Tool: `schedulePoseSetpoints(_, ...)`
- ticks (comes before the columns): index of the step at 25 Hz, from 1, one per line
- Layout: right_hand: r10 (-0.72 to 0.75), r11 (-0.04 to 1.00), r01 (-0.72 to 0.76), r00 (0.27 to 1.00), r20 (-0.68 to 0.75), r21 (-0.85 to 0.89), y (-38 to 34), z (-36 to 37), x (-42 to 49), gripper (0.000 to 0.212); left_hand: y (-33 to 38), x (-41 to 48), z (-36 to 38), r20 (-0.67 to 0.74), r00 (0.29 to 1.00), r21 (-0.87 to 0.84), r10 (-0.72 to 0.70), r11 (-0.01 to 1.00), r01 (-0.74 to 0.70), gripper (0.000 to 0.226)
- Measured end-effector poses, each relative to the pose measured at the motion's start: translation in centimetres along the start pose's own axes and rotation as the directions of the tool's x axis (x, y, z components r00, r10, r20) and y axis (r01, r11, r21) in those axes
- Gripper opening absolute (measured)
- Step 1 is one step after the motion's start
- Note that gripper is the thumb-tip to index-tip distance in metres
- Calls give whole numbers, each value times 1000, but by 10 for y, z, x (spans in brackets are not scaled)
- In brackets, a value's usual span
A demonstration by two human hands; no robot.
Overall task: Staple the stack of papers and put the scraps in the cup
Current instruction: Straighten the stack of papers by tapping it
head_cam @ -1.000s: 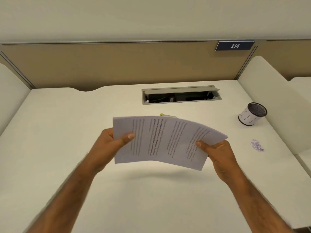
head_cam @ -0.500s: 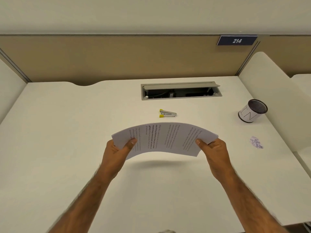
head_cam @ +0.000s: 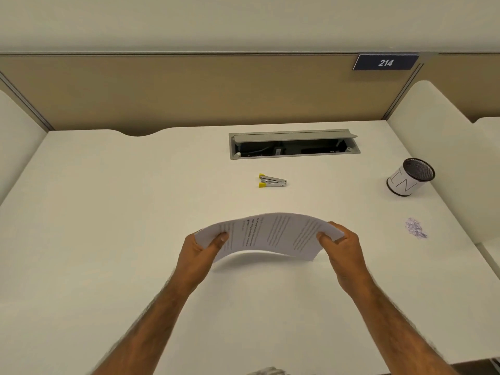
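Observation:
A stack of printed papers [head_cam: 270, 234] arches upward just above the white desk [head_cam: 108, 239], its near edge close to the surface. My left hand [head_cam: 201, 251] grips its left end, thumb on top. My right hand [head_cam: 339, 249] grips the right end the same way. Beyond the papers lies a small silver stapler with yellow ends [head_cam: 271, 181]. A cup with a black mesh rim and a white label [head_cam: 410, 177] stands at the far right. A small heap of purplish paper scraps [head_cam: 416, 228] lies on the desk in front of the cup.
An open grey cable hatch [head_cam: 294, 144] is set into the desk behind the stapler. Tan partition walls with a sign reading 214 [head_cam: 385, 62] close off the back. White side dividers [head_cam: 433, 125] stand right and left.
Both hands lowered the papers toward the desk and pushed the ends together, so the stack bows higher. The stapler, hidden behind the sheets a second ago, shows now.

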State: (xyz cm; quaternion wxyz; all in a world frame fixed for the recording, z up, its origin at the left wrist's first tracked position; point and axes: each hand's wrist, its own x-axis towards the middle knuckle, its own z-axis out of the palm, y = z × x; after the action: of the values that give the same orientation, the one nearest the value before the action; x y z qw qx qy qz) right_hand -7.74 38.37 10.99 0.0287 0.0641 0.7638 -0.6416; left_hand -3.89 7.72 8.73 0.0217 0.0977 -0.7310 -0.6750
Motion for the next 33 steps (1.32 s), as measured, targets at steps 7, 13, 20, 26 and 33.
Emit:
schedulePoseSetpoints(7,-64,997,63,998,29,34,-6,-7,1,38,1,-4,-6,9,1000,-22,27,999,-27,16)
schedulePoseSetpoints(13,-34,999,33,999,-14,-19,-2,-6,1,41,4,-5,5,-18,1000,-8,6,1000,-6,12)
schedulePoseSetpoints(20,88,995,-79,977,-193,55,-1,0,5,26,24,-3,9,-75,996,-123,-53,991,44,15)
schedulePoseSetpoints(26,372,724,-277,928,-20,632,-4,33,-11,49,49,1,15,-74,997,-424,-8,905,-24,23)
schedulePoseSetpoints(33,372,512,-397,902,220,761,-42,66,-6,29,55,-6,24,-76,996,-631,-46,776,-12,35)
